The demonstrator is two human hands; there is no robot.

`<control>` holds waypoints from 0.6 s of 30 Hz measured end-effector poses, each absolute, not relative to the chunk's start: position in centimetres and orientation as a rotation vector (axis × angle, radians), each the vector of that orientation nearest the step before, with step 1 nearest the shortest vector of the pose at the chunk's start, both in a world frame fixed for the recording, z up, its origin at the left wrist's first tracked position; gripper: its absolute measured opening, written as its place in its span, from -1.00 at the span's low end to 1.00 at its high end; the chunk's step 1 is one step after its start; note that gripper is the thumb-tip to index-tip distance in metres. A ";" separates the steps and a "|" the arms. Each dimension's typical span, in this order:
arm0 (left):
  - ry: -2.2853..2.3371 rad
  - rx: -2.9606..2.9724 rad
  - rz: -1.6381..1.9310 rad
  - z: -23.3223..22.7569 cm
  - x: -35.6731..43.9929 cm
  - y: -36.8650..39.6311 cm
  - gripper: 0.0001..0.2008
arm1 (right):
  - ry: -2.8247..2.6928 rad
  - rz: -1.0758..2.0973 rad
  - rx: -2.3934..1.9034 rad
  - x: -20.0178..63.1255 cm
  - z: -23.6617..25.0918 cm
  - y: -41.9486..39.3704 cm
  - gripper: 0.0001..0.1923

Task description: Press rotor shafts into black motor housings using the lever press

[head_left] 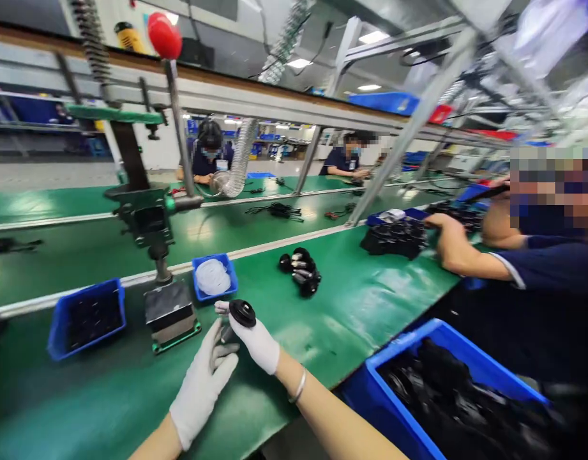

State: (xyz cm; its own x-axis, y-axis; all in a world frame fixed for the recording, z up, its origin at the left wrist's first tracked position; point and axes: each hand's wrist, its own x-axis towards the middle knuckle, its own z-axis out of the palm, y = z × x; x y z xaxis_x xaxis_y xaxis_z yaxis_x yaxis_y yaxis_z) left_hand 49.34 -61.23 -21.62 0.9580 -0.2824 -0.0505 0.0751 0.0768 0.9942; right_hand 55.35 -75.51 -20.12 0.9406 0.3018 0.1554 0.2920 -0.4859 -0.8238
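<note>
Above the green tabletop, beside the press, we keep our right hand in a pinched grip on the black round part while our left hand, fingers loosely apart, steadies beneath, ideally level.

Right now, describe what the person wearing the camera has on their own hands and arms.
Both the left hand and the right hand wear white fabric gloves ending at the wrist. The forearms are bare, with no sleeves in view. A thin pale bracelet circles the right wrist.
</note>
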 end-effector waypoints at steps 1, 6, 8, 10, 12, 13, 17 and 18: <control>-0.162 1.442 -0.292 -20.6 49.3 -60.7 -0.23 | -0.493 0.087 -1.983 54.4 -20.0 -74.8 -0.51; -0.115 1.550 -0.399 -17.6 49.2 -57.3 -0.44 | -0.727 0.547 -1.752 53.8 -18.6 -73.8 -0.37; -0.130 1.688 -0.334 -17.5 49.3 -55.4 -0.52 | -0.796 0.701 -1.846 54.9 -18.2 -73.9 -0.41; -0.141 1.872 -0.287 -17.9 49.6 -53.7 -0.62 | -0.760 0.701 -1.812 56.2 -18.2 -73.9 -0.48; -0.137 1.985 -0.292 -18.5 50.0 -52.4 -0.67 | -0.693 0.609 -1.693 57.1 -18.6 -73.6 -0.46; -0.132 2.002 -0.300 -18.8 50.2 -52.0 -0.68 | -0.682 0.572 -1.641 57.4 -18.9 -73.4 -0.44; -0.110 2.017 -0.279 -19.7 50.6 -51.4 -0.70 | -0.662 0.511 -1.609 57.7 -20.7 -72.5 -0.47; -0.100 2.034 -0.274 -19.8 50.6 -51.4 -0.71 | -0.641 0.517 -1.626 57.7 -21.1 -72.4 -0.48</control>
State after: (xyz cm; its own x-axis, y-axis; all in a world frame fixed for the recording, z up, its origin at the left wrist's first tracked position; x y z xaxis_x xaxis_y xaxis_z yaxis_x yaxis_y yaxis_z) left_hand 50.61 -51.39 -19.84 0.9706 -0.1883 -0.1502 0.0475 -0.4615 0.8858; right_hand 57.75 -72.36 -21.09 0.7450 0.6666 0.0246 0.1170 -0.0943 -0.9886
